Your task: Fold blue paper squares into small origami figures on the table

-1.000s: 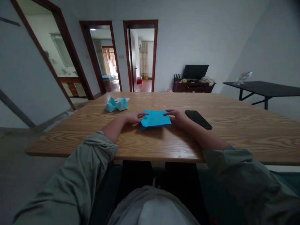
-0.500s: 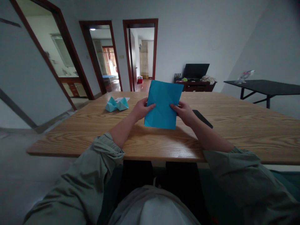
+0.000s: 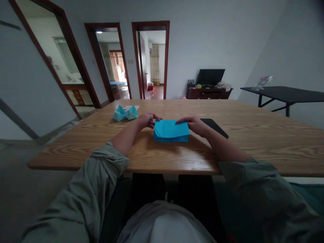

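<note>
A blue sheet of paper [image 3: 171,129], folded over with its fold at the far side, is low over the wooden table in front of me, its near edges slightly apart. My right hand [image 3: 196,125] grips its top right part, fingers over the upper face. At the paper's far left corner is my left hand [image 3: 148,120], fingers somewhat spread and bent; whether they touch the paper is hard to tell. Two light blue folded paper shapes [image 3: 126,113] stand to the left, beyond my left hand.
The wooden table [image 3: 253,135] spreads out before me. A flat black object [image 3: 215,127] lies beside my right forearm, partly hidden by it. A white printed sheet [image 3: 135,107] lies behind the folded shapes. Farther back stand a screen [image 3: 210,77] and a black table [image 3: 286,93].
The blue paper went from being held up nearly upright to lying low and folded over. Both hands moved to its far edge, and my left hand's fingers loosened.
</note>
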A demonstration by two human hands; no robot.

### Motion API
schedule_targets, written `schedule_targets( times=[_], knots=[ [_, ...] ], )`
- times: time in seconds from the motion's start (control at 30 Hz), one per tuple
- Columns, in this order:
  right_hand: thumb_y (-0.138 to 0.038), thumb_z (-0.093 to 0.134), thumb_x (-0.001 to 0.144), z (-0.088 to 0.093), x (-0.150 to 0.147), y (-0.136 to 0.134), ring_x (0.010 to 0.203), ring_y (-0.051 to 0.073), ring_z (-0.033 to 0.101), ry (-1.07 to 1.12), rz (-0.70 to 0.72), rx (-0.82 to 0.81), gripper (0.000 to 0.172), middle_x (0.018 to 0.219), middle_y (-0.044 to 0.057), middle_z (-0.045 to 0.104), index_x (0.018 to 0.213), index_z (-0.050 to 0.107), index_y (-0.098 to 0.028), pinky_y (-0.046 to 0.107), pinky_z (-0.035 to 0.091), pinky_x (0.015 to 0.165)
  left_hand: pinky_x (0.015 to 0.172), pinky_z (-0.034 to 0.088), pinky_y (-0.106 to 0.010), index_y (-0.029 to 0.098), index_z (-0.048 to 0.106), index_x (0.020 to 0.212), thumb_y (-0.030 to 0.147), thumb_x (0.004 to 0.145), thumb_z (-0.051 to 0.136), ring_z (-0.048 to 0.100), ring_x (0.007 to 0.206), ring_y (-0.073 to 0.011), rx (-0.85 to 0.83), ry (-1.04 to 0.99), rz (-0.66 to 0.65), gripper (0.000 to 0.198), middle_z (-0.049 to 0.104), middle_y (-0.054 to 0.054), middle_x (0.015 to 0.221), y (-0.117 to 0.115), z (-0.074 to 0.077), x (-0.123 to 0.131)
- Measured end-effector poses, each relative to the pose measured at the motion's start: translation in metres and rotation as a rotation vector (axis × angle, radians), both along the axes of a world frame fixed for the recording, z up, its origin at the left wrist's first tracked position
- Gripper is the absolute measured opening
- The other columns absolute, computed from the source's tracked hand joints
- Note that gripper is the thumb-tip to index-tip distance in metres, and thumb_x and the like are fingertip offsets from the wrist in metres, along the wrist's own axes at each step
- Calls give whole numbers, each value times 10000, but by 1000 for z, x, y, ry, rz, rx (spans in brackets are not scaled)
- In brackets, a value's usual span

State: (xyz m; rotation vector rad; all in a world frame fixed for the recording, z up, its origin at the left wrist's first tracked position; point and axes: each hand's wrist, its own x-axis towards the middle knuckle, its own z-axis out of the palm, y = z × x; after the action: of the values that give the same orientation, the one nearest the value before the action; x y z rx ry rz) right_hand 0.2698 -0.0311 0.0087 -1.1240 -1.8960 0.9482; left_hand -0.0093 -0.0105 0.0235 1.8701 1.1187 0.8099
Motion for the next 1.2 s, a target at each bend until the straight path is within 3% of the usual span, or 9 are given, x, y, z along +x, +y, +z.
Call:
schedule_targets(
  times=[0.13, 0.27, 0.43, 0.53, 0.63, 0.73, 0.87, 1.0, 1.2],
  knots=[
    [-172, 503, 792, -12, 2, 9, 849, 208, 644, -375, -14, 114, 319, 952, 16, 722, 988, 742, -256, 360, 516, 831, 797, 498, -342, 165, 702, 898, 270, 746, 437, 636, 864, -225, 180, 434, 5, 323, 706, -73, 949, -6, -2, 9],
    [-151, 490, 804, -17, 6, 18, 1105, 223, 581, -515, 78, 223, 372, 1212, 9, 639, 1081, 710, -267, 363, 413, 1005, 916, 432, -349, 224, 645, 1143, 386, 793, 472, 582, 1048, -259, 412, 726, -85, 423, 649, -63, 1166, -21, -6, 29],
    [-131, 464, 802, -11, 19, 25, 1265, 231, 462, -634, 71, 176, 453, 1388, 32, 488, 1209, 635, -235, 369, 334, 1077, 1077, 277, -380, 220, 428, 1383, 514, 876, 361, 392, 1307, -268, 392, 813, -256, 589, 398, -75, 1458, -28, -17, 44],
    [-109, 400, 811, -3, 22, 22, 1267, 225, 461, -643, -121, 223, 473, 1390, 50, 486, 1213, 632, -198, 352, 341, 1072, 1116, 195, -433, 200, 296, 1453, 534, 907, 263, 251, 1388, -275, 361, 869, -254, 641, 256, -89, 1525, -25, -25, 48],
    [-169, 357, 860, 3, 8, 11, 1255, 215, 472, -578, -281, 420, 459, 1349, 85, 529, 1248, 602, -147, 327, 326, 1082, 1108, 154, -532, 201, 220, 1479, 560, 909, 202, 162, 1412, -314, 331, 895, -205, 673, 172, -88, 1549, -22, -31, 52],
    [-335, 319, 932, -4, -20, -1, 1292, 222, 426, -613, -138, 500, 491, 1382, 97, 492, 1347, 502, -146, 349, 296, 1098, 1098, 119, -581, 195, 205, 1482, 576, 906, 178, 123, 1417, -333, 331, 897, -155, 691, 141, -101, 1553, -20, -37, 57],
    [-473, 215, 957, -26, -44, -4, 1375, 287, 275, -789, 75, 354, 564, 1494, 75, 320, 1449, 338, -226, 509, 205, 1112, 1103, 99, -574, 205, 248, 1467, 507, 921, 177, 99, 1424, -314, 302, 921, -159, 629, 143, -101, 1554, -15, -41, 60],
    [-477, 232, 951, -38, -35, 4, 1391, 342, 197, -927, 50, 310, 572, 1532, 90, 217, 1472, 265, -245, 599, 172, 1083, 1104, 87, -576, 213, 135, 1495, 543, 908, 169, 83, 1427, -311, 264, 920, -156, 675, 96, -86, 1562, -16, -39, 58],
    [-429, 281, 937, -33, -16, 11, 1388, 389, 168, -1010, -47, 224, 513, 1537, 97, 217, 1408, 386, -256, 690, 167, 1029, 1102, 87, -586, 153, 113, 1500, 638, 871, 163, 51, 1425, -336, 209, 962, -99, 796, 53, -103, 1561, -27, -32, 46]
  ],
)
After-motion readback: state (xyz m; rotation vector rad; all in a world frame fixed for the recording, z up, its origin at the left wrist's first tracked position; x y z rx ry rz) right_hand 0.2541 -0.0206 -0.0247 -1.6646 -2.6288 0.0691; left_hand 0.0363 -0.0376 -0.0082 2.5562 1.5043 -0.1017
